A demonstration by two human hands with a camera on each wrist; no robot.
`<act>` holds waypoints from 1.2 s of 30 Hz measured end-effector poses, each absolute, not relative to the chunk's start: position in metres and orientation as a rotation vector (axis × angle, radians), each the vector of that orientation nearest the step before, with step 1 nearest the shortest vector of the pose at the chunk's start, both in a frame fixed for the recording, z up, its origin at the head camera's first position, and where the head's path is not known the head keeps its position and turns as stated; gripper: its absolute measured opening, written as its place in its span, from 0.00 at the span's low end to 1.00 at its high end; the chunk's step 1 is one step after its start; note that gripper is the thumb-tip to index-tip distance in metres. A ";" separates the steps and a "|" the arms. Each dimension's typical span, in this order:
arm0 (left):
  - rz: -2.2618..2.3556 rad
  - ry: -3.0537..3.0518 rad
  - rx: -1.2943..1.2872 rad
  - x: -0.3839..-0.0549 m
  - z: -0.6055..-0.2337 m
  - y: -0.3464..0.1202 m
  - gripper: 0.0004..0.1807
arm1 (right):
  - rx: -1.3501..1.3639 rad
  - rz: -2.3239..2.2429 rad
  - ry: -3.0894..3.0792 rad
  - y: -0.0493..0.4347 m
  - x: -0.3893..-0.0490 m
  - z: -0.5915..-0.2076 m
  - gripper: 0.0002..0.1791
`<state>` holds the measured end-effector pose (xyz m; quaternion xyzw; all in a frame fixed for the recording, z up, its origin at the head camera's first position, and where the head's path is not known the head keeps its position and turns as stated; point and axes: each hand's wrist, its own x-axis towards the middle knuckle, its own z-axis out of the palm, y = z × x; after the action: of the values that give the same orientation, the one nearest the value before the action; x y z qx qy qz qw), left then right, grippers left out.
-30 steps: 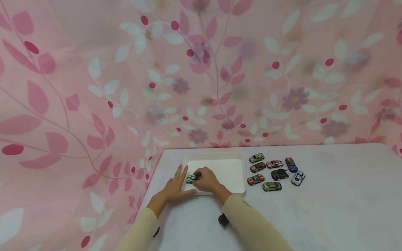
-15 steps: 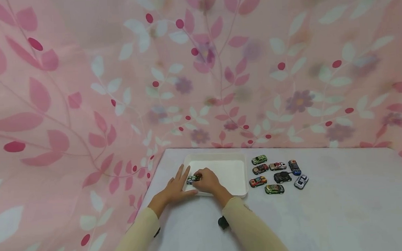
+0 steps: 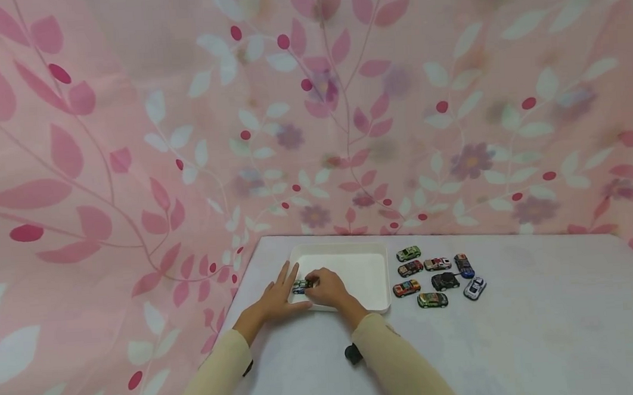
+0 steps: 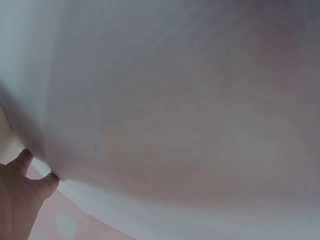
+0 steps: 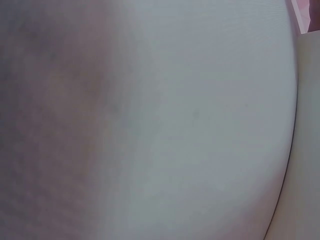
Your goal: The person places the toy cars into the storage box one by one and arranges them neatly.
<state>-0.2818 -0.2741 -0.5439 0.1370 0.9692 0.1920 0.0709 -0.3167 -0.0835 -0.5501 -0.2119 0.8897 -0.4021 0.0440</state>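
In the head view, my right hand (image 3: 328,288) reaches into a shallow white tray (image 3: 362,305) and pinches a small toy car (image 3: 299,287) at the tray's left side. White, green and blue patches show on the car; its right end is hidden by my fingers. My left hand (image 3: 275,300) lies at the tray's left front corner, fingers straight and spread, thumb along the front rim. Part of the left hand (image 4: 22,195) also shows at the lower left of the left wrist view. The right wrist view shows mostly pale, blurred surface, without the fingers.
Right of the tray sit several toy cars, among them a green one (image 3: 408,253), a black one (image 3: 445,281), an orange-red one (image 3: 406,288) and a white one (image 3: 474,288). A white cloth covers the table (image 3: 543,329). A pink floral curtain (image 3: 343,100) hangs behind.
The head view has shifted slightly. Both hands stay at the tray's left side, the right one still pinching the toy car, which has moved only a little under its fingers.
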 end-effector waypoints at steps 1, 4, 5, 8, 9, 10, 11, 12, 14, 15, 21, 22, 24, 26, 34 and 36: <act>0.584 2.911 0.400 -0.282 -0.544 -0.274 0.64 | -0.652 -1.223 2.719 -0.083 -0.317 -0.551 0.16; 0.653 2.896 0.332 -0.282 -0.544 -0.275 0.70 | -0.664 -1.238 2.706 -0.083 -0.315 -0.551 0.16; 0.680 2.887 0.299 -0.281 -0.543 -0.274 0.72 | -0.669 -1.246 2.701 -0.083 -0.315 -0.551 0.16; 0.753 2.857 0.215 -0.283 -0.539 -0.274 0.75 | -0.676 -1.253 2.691 -0.083 -0.316 -0.550 0.16; 0.766 2.850 0.199 -0.283 -0.537 -0.274 0.76 | -0.674 -1.256 2.689 -0.083 -0.316 -0.549 0.16; 0.769 2.843 0.193 -0.284 -0.537 -0.274 0.76 | -0.672 -1.251 2.691 -0.083 -0.317 -0.549 0.16; 0.770 2.833 0.190 -0.284 -0.536 -0.274 0.76 | -0.670 -1.252 2.686 -0.084 -0.317 -0.550 0.16; 0.766 2.827 0.184 -0.285 -0.537 -0.275 0.76 | -0.665 -1.246 2.682 -0.084 -0.317 -0.550 0.16; 0.758 2.815 0.179 -0.285 -0.539 -0.276 0.76 | -0.667 -1.240 2.673 -0.084 -0.316 -0.551 0.16; 0.755 2.810 0.180 -0.284 -0.540 -0.276 0.76 | -0.671 -1.231 2.669 -0.084 -0.316 -0.551 0.16; 0.772 2.829 0.226 -0.285 -0.543 -0.276 0.75 | -0.696 -1.210 2.684 -0.085 -0.317 -0.550 0.17; 0.768 2.833 0.231 -0.286 -0.543 -0.275 0.75 | -0.693 -1.212 2.684 -0.085 -0.317 -0.549 0.17; 0.746 2.836 0.234 -0.286 -0.543 -0.275 0.75 | -0.679 -1.204 2.682 -0.085 -0.318 -0.549 0.18; 0.744 2.836 0.236 -0.287 -0.542 -0.275 0.75 | -0.675 -1.200 2.678 -0.086 -0.319 -0.549 0.18; 0.757 2.811 0.269 -0.285 -0.540 -0.275 0.75 | -0.693 -1.198 2.670 -0.086 -0.319 -0.552 0.17; 0.754 2.804 0.272 -0.286 -0.540 -0.275 0.74 | -0.698 -1.196 2.676 -0.085 -0.319 -0.553 0.17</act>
<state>-0.2861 -0.2747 -0.5399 0.0928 0.9554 0.2568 0.1124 -0.3194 -0.0851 -0.5527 -0.2312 0.8863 -0.3962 0.0639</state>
